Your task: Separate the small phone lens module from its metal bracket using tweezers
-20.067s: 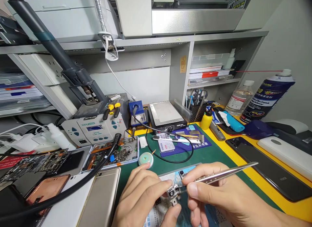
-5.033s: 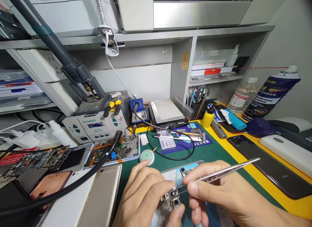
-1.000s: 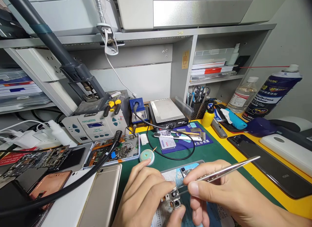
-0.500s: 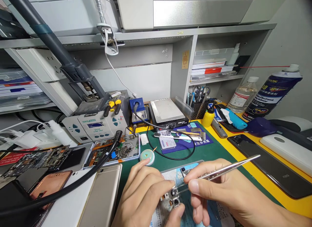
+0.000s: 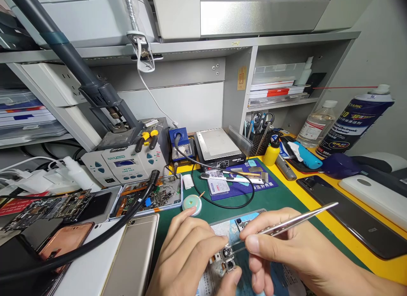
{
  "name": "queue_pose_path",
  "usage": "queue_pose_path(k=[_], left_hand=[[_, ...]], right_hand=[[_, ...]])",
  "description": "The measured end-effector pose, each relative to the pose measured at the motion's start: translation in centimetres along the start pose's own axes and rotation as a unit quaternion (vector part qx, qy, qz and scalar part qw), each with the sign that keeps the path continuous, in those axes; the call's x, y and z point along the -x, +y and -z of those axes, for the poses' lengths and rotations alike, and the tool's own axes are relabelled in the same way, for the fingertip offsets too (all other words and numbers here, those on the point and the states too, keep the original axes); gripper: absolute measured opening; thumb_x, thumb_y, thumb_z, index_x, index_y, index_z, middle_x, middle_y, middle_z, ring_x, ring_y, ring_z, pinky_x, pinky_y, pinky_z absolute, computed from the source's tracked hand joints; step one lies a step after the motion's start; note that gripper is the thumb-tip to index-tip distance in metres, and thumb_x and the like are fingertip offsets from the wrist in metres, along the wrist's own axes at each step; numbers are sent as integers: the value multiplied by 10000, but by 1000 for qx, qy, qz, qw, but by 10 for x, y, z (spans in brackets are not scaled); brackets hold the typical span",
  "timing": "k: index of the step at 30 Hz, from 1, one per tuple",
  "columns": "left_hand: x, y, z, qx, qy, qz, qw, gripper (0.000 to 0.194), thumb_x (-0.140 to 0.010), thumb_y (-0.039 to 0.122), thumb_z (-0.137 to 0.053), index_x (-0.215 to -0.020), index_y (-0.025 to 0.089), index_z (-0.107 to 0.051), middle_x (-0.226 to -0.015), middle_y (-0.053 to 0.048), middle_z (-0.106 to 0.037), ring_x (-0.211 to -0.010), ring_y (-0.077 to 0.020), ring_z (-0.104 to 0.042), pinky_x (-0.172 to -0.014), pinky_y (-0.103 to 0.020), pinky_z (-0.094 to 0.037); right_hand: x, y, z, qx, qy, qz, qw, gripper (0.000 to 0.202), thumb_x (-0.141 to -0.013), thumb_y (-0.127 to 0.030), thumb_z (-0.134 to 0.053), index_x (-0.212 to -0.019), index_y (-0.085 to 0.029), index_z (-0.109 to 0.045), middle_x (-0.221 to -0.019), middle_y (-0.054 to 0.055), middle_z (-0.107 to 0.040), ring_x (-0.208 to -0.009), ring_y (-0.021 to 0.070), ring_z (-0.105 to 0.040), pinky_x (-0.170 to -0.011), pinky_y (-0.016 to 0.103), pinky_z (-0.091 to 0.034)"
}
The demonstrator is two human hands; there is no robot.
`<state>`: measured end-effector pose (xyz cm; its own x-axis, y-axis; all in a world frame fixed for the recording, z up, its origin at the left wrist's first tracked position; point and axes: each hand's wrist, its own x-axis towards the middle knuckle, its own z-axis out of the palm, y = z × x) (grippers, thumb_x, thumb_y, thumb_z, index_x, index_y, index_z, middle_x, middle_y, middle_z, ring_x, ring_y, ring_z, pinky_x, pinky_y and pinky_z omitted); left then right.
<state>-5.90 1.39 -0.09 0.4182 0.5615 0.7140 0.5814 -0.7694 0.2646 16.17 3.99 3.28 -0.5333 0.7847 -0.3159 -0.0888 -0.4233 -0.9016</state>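
Between the thumb and fingers of my left hand (image 5: 190, 255) is a small phone camera module (image 5: 227, 252) with two round dark lenses, set one below the other. My right hand (image 5: 276, 249) pinches a pair of metal tweezers (image 5: 300, 219). The tweezers' tips reach the upper lens from the right; whether they grip anything is too small to tell. Under both hands lies a blue and white printed sheet (image 5: 222, 227). Another small part with a dark round lens (image 5: 239, 221) rests on that sheet, just behind my right fingers.
A green mat (image 5: 286, 202) covers the bench. At left are an open parts box (image 5: 171, 206), a black hose (image 5: 121, 224) and a gold phone back (image 5: 133, 249). A round tin (image 5: 192, 204) stands beyond my left hand. A dark phone (image 5: 352, 215) lies at right.
Both hands stay almost where they were. The tweezers and the camera module have shifted only very slightly.
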Motion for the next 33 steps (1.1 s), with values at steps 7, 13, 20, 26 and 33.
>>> queue_pose_path(k=[7, 13, 20, 26, 33], left_hand=[[-1, -1, 0, -5, -4, -1, 1000, 334, -767, 96, -731, -1074, 153, -611, -833, -29, -664, -820, -186, -645, -985, -477, -528], [0, -1, 1, -4, -5, -4, 1000, 330, -769, 101, -739, -1070, 150, -613, -831, -26, -653, -828, -183, -638, -994, -471, -517], [0, -1, 1, -6, -2, -3, 1000, 353, -765, 101, -747, -1088, 151, -612, -832, -25, -652, -838, -186, -637, -1003, -475, -508], [0, -1, 0, -11, 0, 1, 1000, 342, -770, 111, -736, -1083, 163, -612, -831, -25, -665, -839, -193, -651, -1006, -474, -515], [0, -1, 1, -17, 1, 0, 1000, 315, -779, 124, -727, -1069, 169, -611, -822, -26, -681, -816, -195, -663, -986, -471, -533]], right_hand=[[1, -1, 0, -1, -9, 1, 1000, 328, -830, -409, -836, -874, -102, -728, -661, 37, -734, -563, 135, -710, -558, 240, -578], [0, 3, 1, -16, -5, 19, 1000, 298, -831, -371, -843, -870, -97, -731, -647, 37, -739, -557, 142, -728, -544, 234, -587], [2, 2, 0, -29, -2, 18, 999, 289, -828, -357, -848, -874, -99, -726, -647, 35, -744, -550, 138, -729, -542, 227, -590], [1, -2, 0, -27, 4, 8, 1000, 336, -796, -399, -867, -858, -104, -719, -643, 32, -741, -545, 136, -720, -546, 230, -589], [1, 0, 0, -13, -5, 8, 1000, 316, -821, -394, -848, -858, -101, -733, -661, 37, -740, -565, 138, -723, -555, 236, -591]])
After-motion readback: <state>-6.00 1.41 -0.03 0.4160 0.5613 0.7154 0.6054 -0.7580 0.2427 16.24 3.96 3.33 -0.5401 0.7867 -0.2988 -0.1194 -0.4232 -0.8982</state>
